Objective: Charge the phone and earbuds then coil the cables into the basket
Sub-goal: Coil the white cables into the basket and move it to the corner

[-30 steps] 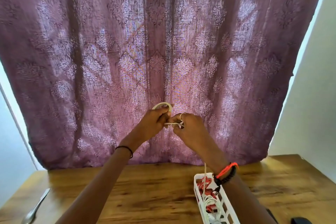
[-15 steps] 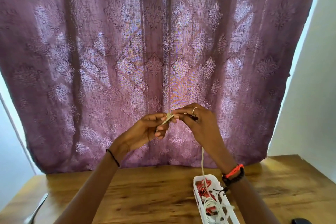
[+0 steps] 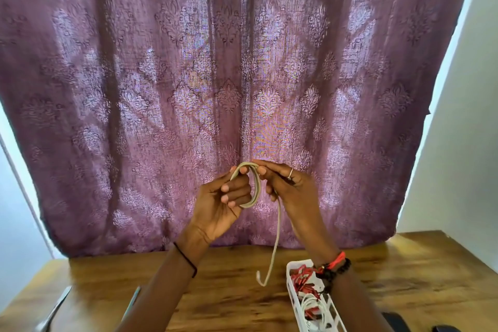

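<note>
A room in a home, it seems.
A thin purple curtain (image 3: 242,89) with a flower pattern lets daylight through, plain white walls (image 3: 458,143) stand beside it, and below is a wooden table (image 3: 229,302) carrying a small white plastic basket (image 3: 292,284).

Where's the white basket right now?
In the head view, the white basket sits low on the right of the wooden table, just beneath the wrist of the right hand, with red and white cables inside.

We hold a pale cable (image 3: 277,226) looped round our left hand (image 3: 225,198), our right hand (image 3: 292,187) pinching its top. Its end hangs over the surface (image 3: 229,294) near the basket (image 3: 292,285).
</note>
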`<state>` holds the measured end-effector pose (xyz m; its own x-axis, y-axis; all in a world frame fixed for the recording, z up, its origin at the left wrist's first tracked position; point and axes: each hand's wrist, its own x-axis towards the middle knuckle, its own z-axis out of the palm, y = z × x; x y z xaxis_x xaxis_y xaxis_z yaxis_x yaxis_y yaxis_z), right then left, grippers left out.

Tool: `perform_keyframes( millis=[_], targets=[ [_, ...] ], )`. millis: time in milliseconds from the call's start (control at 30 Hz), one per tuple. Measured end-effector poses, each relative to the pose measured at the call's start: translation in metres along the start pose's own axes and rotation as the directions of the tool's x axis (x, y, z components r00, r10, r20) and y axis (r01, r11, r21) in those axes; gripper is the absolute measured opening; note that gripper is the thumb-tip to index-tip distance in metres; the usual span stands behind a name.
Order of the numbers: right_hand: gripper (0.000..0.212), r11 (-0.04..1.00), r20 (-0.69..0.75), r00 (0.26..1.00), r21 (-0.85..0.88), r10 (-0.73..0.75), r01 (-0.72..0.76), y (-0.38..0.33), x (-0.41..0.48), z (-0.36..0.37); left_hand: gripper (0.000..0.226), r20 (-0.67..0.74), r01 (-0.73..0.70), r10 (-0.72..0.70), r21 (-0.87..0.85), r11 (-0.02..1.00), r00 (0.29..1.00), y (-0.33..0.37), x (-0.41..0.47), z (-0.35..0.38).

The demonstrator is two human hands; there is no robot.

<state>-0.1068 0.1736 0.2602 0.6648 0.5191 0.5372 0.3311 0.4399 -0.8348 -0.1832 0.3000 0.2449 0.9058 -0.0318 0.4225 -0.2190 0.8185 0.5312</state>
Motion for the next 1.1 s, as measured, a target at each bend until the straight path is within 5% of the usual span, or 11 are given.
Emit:
perform_keyframes(
  millis=[233,400,600,733,867,967,1100],
  targets=[
    [0.019,0.988,-0.135,0.981,0.088,0.141,-0.129,0.033,-0.002,0.004,0.037,-0.19,-0.233,0.199,-0.178,0.956,0.961,0.001,0.016,-0.003],
    [0.022,0.976,-0.151,0.965,-0.012,0.213,-0.217,0.048,-0.015,0.001,0.082,-0.274,-0.434,0.392,-0.114,0.893,0.878,0.006,0.025,-0.013],
    [0.016,0.943,-0.097,0.962,-0.193,0.256,-0.27,0.057,-0.032,-0.002,0.069,-0.347,-0.444,0.435,0.058,0.894,0.831,0.009,0.025,-0.012],
    [0.014,0.923,-0.05,0.959,-0.263,0.279,-0.282,0.056,-0.04,0.0,0.022,-0.376,-0.371,0.52,0.401,0.837,0.767,0.001,0.028,-0.008],
    [0.019,0.892,-0.002,0.961,-0.373,0.276,-0.257,0.051,-0.043,0.001,0.023,-0.235,-0.266,0.567,0.701,0.662,0.79,-0.007,0.028,-0.004],
    [0.02,0.872,0.041,0.972,-0.453,0.23,-0.187,0.046,-0.041,-0.004,0.019,-0.111,-0.115,0.539,0.923,0.368,0.835,-0.011,0.029,-0.006],
    [0.02,0.861,0.092,0.972,-0.488,0.216,-0.145,0.037,-0.037,-0.011,0.017,-0.032,-0.003,0.483,0.997,0.072,0.875,-0.022,0.03,-0.005]
  ],
)
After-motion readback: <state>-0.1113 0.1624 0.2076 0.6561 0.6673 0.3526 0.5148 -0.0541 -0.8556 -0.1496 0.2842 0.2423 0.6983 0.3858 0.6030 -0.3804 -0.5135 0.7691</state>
